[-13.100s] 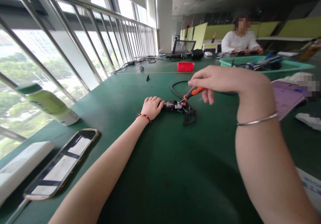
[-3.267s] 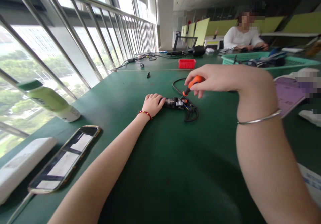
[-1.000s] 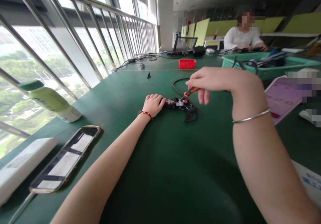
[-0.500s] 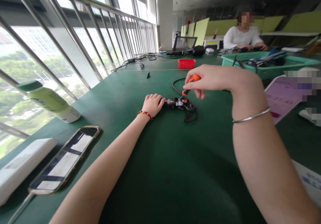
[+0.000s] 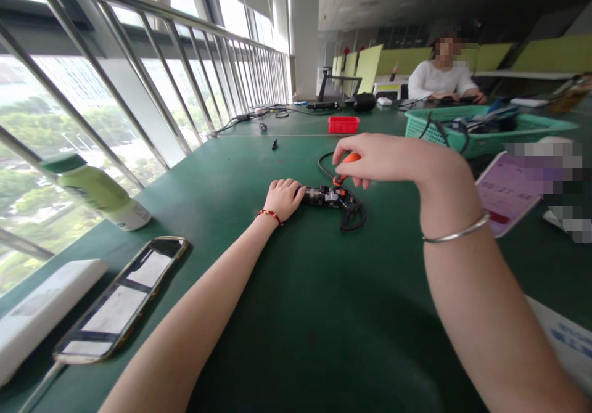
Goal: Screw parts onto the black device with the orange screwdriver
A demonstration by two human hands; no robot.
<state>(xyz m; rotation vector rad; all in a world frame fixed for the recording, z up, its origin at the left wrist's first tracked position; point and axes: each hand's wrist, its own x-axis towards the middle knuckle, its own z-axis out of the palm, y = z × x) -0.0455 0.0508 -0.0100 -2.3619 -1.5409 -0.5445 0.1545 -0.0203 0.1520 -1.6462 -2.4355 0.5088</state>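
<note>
Grasps black device (image 5: 317,196) at one end, under fingers of left hand (image 5: 280,202); grips orange-handled screwdriver (image 5: 339,180) in curled fingers of right hand (image 5: 370,158). Risks skidding into cable (image 5: 355,207) near right fingertips, through slanted pressure or slack left hold.

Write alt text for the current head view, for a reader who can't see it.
A person's left hand holds a black cylindrical device on a green table, while the right hand grips an orange-handled screwdriver angled down at it. A phone and a bottle are at left; farther back are a red box and a teal basket.
</note>
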